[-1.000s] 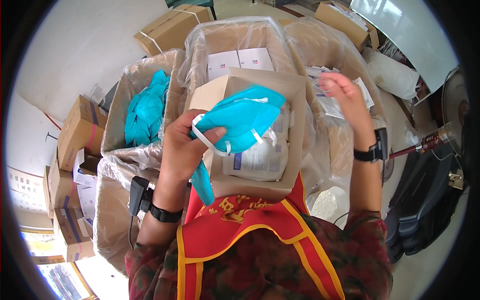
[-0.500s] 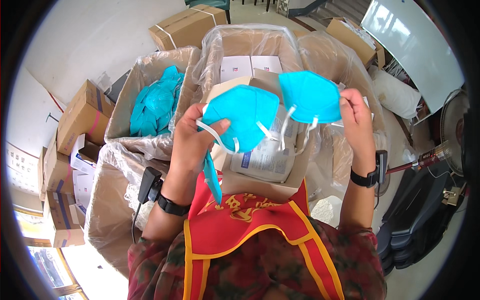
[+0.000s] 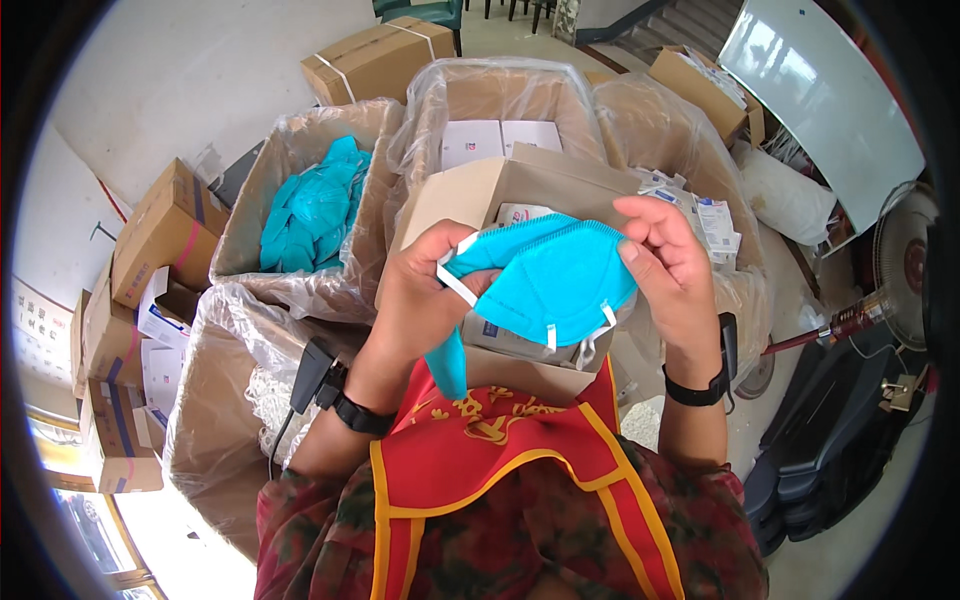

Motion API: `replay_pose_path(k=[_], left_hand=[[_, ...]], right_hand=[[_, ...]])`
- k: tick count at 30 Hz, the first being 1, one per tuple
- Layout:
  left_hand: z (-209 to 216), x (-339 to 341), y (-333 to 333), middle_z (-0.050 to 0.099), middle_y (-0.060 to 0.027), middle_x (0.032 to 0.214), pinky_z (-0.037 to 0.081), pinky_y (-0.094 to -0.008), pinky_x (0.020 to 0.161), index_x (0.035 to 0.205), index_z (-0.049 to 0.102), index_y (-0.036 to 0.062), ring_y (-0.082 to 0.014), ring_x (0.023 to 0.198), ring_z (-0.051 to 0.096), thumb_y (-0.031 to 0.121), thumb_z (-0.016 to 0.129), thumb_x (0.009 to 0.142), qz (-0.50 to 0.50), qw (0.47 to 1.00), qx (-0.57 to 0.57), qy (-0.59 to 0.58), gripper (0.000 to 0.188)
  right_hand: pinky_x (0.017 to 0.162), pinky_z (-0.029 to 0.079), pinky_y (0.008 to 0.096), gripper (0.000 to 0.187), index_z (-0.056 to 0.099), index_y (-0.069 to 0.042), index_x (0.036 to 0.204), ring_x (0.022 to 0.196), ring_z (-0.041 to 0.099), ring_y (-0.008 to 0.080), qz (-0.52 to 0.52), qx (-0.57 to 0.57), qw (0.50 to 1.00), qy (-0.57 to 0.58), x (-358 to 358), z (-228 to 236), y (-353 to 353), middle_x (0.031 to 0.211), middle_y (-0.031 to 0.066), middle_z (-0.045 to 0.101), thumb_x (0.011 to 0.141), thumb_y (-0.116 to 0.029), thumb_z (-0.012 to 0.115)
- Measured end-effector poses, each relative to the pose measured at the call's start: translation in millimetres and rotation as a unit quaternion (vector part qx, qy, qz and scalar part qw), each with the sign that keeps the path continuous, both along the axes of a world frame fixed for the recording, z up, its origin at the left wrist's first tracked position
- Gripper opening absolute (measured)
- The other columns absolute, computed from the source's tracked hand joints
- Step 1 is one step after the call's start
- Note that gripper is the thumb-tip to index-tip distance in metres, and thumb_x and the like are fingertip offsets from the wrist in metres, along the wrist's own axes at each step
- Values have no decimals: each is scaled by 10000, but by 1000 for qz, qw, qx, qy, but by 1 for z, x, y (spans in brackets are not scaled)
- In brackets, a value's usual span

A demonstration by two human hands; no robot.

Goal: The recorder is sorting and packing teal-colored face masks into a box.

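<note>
And here, right over the open carton (image 3: 450, 205), teal fold-flat respirator masks (image 3: 560, 285) are being held up in mid-air, white straps (image 3: 594, 348) dangling from the lower edge! They are pinched between thumb and fingers of the left hand (image 3: 430, 290), with another teal mask (image 3: 448, 368) hanging below that palm. On the far edge, the thumb of the right hand (image 3: 675, 265) is laid against the teal, its fingers curled above; whether anything is gripped behind cannot be told. Much of the carton's mouth is blocked by the masks, and only parts of the printed packets (image 3: 520, 214) inside are glimpsed. All around, it is crowded: to the left, a plastic-lined bin is heaped with loose teal masks (image 3: 318, 205); ahead, white boxes (image 3: 470, 142) are set in a second; to the right, a third is strewn with flat packets (image 3: 716, 228); nearer, tangled white cords (image 3: 275, 400) are half hidden by the left forearm. What the carton is rested on cannot be seen. Beyond, a pale floor (image 3: 520, 42) is crossed toward a staircase (image 3: 690, 28), brown cartons (image 3: 165, 235) are stacked along the white wall (image 3: 190, 75), and the right side is lined by a whiteboard (image 3: 820, 110) and a fan (image 3: 905, 260).
</note>
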State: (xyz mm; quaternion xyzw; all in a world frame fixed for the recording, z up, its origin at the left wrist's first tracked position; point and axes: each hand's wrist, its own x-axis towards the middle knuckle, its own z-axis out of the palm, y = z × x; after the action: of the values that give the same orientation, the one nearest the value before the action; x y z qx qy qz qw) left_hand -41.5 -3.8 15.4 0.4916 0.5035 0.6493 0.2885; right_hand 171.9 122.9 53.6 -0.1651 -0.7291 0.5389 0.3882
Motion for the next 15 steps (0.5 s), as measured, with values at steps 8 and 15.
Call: replay_pose_path(k=[8,15], left_hand=[[0,10,-15,604,9,897,416,-180,650,1116,556,34,-27,773,513,185,605,946,-86,977,-54,-185,232],[1,18,-12,613,-22,973,463,-216,734,1150,536,24,-67,863,553,230,698,883,-101,987,11,-122,374]], right_hand=[[765,431,218,272,557,-42,1204,838,512,68,-85,34,996,-17,-9,-27,5,935,12,572,938,-6,515],[773,483,321,227,552,-23,1124,851,611,253,-169,206,961,-72,-16,-19,1,958,130,610,904,15,505]])
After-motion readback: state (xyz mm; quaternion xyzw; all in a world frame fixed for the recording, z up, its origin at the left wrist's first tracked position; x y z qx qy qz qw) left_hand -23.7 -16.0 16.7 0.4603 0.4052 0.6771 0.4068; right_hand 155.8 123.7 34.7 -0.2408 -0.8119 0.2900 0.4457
